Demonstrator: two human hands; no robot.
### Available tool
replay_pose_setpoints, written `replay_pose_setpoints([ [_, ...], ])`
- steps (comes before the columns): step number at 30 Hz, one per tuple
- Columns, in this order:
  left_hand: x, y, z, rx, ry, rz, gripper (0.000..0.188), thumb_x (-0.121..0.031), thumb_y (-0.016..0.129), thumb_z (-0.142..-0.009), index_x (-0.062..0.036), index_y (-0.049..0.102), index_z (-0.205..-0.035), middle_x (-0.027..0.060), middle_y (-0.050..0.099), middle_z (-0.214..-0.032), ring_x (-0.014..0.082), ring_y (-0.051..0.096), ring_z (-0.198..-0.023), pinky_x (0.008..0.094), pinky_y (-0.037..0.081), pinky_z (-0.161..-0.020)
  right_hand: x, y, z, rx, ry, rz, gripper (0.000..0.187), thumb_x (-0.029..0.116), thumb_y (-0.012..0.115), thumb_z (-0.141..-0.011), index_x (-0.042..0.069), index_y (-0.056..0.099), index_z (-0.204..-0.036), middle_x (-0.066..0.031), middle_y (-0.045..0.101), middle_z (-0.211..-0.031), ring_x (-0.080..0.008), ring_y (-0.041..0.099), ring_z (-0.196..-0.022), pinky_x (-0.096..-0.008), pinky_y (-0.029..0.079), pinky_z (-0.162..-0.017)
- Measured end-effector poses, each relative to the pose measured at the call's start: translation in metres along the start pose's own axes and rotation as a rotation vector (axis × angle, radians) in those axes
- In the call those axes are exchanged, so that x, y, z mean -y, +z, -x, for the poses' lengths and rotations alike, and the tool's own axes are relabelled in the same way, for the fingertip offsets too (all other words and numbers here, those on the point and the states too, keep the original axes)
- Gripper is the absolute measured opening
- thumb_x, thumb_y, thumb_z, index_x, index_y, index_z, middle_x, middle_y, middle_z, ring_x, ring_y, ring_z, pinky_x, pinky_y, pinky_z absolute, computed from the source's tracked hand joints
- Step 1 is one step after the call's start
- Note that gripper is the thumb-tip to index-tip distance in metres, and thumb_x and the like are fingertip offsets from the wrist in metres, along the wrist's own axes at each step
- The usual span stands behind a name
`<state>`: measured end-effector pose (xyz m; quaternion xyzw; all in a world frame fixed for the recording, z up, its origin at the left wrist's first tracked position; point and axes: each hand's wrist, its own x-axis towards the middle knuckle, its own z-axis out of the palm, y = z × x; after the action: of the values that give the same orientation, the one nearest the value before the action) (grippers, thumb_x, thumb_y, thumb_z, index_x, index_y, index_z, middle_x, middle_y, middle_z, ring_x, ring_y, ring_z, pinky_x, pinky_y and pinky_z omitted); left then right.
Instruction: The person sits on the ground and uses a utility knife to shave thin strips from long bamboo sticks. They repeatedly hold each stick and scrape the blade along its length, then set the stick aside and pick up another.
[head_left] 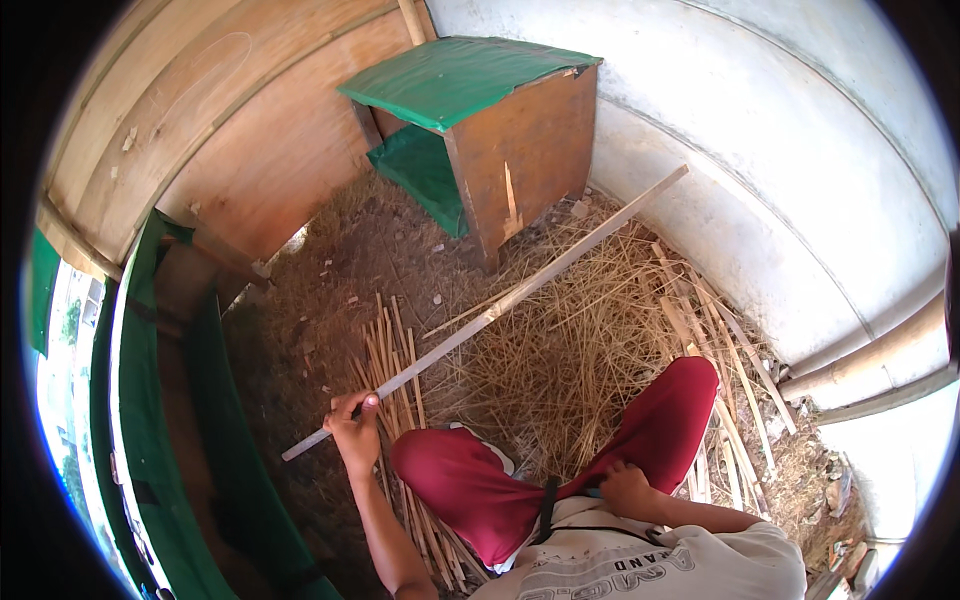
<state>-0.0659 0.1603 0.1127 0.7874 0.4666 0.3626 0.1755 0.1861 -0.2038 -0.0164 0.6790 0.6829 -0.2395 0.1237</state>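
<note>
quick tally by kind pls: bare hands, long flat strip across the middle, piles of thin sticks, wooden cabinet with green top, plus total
Bare hands: 2 (left hand, right hand)
Long flat strip: 1
Stick piles: 2 (left pile, right pile)
Green-topped cabinet: 1
Total: 6

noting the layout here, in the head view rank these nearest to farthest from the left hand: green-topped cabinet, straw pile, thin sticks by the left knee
1. Thin sticks: just right of the left hand.
2. Straw pile: farther right.
3. Green-topped cabinet: at the back.
</note>
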Motion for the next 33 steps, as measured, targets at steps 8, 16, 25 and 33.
replay_pose_setpoints([
  [8, -0.016, 0.008, 0.003, 0.048, -0.092, 0.019, 0.017, -0.014, 0.082, -0.079, -0.0077, 0.073, -0.092, 0.0018, 0.066, -0.084, 0.0194, 0.056, -0.089, 0.0363, 0.025, -0.096, -0.039, -0.096, 0.013, 0.026, 0.215, -0.522, 0.025, 0.018, 0.062, -0.087, -0.001, 0.061, -0.103, -0.0239, 0.07, -0.089, -0.0405, 0.069, -0.079, -0.0478, 0.055, -0.073],
  [16, -0.044, 0.02, 0.015, 0.067, -0.097, 0.015, 0.024, -0.014, 0.086, -0.072, -0.0066, 0.074, -0.091, 0.0013, 0.071, -0.081, 0.0184, 0.06, -0.088, 0.0362, 0.024, -0.097, -0.091, -0.178, -0.036, -0.8, 0.094, -1.93, 0.018, 0.01, 0.064, -0.095, 0.006, 0.054, -0.109, -0.0029, 0.061, -0.08, -0.0086, 0.051, -0.056, -0.0264, 0.042, -0.052],
  [25, -0.062, 0.018, 0.036, 0.073, -0.044, 0.049, 0.023, -0.016, 0.086, -0.073, -0.0086, 0.074, -0.091, -0.001, 0.072, -0.08, 0.0156, 0.061, -0.087, 0.0407, 0.023, -0.102, -0.064, -0.214, -0.097, -1.038, -0.078, -2.175, 0.031, 0.019, 0.068, -0.096, 0.001, 0.061, -0.12, -0.0117, 0.069, -0.103, -0.0014, 0.039, -0.052, -0.021, 0.036, -0.048],
  [33, -0.121, 0.011, 0.033, -0.061, 0.35, -0.51, 0.057, -0.034, 0.084, -0.074, -0.0094, 0.065, -0.121, 0.006, 0.064, -0.117, 0.0236, 0.055, -0.113, 0.0435, 0.024, -0.102, -0.056, -0.221, -0.109, -1.105, -0.094, -2.188, 0.02, 0.016, 0.064, -0.099, -0.001, 0.066, -0.108, -0.0104, 0.069, -0.085, -0.0026, 0.044, -0.052, -0.0232, 0.037, -0.047],
])
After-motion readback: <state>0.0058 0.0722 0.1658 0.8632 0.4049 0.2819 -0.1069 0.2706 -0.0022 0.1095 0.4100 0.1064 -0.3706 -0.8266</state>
